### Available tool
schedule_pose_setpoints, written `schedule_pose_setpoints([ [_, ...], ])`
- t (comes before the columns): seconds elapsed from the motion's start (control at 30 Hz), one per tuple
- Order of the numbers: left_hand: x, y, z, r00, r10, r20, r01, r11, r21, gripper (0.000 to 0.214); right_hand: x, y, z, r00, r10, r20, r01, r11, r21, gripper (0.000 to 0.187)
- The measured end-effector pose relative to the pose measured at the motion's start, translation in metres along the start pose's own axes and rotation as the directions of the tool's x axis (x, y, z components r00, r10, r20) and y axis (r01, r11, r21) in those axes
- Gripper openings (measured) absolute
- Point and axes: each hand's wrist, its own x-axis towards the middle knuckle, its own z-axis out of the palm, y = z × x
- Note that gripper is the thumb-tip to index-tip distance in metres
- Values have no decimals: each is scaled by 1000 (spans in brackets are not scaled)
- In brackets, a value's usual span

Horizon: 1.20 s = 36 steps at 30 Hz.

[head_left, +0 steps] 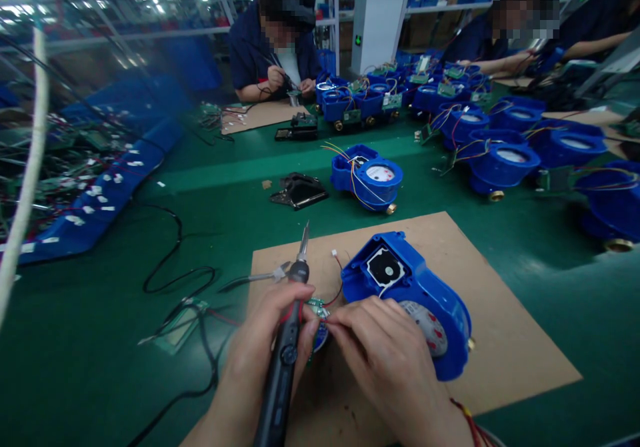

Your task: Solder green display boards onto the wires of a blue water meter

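Observation:
My left hand point(255, 330) is closed around a black soldering iron point(284, 367), its metal tip pointing up and away from me. Thumb and fingers of the same hand also steady a small green circuit board point(320, 341), which they partly cover. At the board's edge, the fingertips of my right hand point(385, 350) are pinched together; whatever is between them is too small to tell. Just beyond my right hand lies a blue water meter point(453, 300) with an open compartment. A white wire leads from that compartment toward my right hand. A red wire with a white plug runs from the board.
Under the work lies a cardboard sheet point(505, 340). Cutting pliers point(255, 278), a display board point(183, 327) and loose black cable are at left. Ahead are a black holder point(300, 190) and another meter point(370, 177); several meters stand at right. Co-workers sit across the table.

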Motion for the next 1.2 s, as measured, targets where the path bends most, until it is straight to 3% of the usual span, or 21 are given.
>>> schedule_pose_setpoints([
  [0.17, 5, -4, -5, 985, 164, -52, -162, 986, 46, 37, 0, -2, -3, 998, 65, 14, -66, 994, 90, 10],
  [0.43, 5, -10, -5, 943, 332, -15, -330, 941, 68, 47, 2, 0, -2, 998, 56, 10, -57, 992, 117, 9],
  [0.6, 6, -4, -4, 958, 286, -23, -285, 958, 17, 40, 0, 1, -2, 997, 66, 39, -70, 990, 119, 10],
  [0.7, 5, -8, -4, 966, 260, 4, -259, 963, 71, 40, 1, 0, -1, 998, 62, 31, -64, 994, 89, 8],
  [0.8, 3, -19, -3, 955, 295, 43, -297, 939, 174, 43, 1, -1, 0, 999, 47, 11, -47, 998, 45, 9],
  [1.07, 3, -34, -3, 906, 417, 78, -423, 879, 220, 48, 0, -3, 8, 997, 28, -75, -33, 998, -58, 11],
  [1.2, -1, -26, -2, 948, 311, 64, -317, 930, 186, 47, -1, -4, 9, 996, 25, -83, -27, 999, -21, 10],
])
